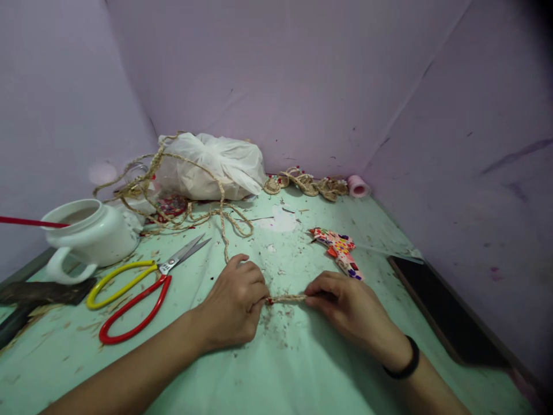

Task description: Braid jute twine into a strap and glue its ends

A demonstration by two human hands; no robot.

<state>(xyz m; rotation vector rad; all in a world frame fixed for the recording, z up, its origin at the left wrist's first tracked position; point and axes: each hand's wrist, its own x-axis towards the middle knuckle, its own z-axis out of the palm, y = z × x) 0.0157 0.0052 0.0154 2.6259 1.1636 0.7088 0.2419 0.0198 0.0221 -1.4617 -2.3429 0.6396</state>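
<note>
My left hand (235, 305) and my right hand (348, 308) rest on the pale green table cover (276, 369), both pinched on a short stretch of braided jute rope (287, 299) held taut between them. The rope's near end shows a bit of red at my left fingers. From my left hand the rope runs back over the table to a loose tangle of jute (173, 190). Just beyond my right hand lies a patterned fabric piece (339, 249). A black band circles my right wrist.
Scissors (138, 288) with one yellow and one red handle lie left. A white mug (86, 233) holding a red stick stands far left. At the back are a white plastic bag (213, 164), jute pieces (309, 183) and a pink spool (358, 186). A dark slab (440, 311) lies right.
</note>
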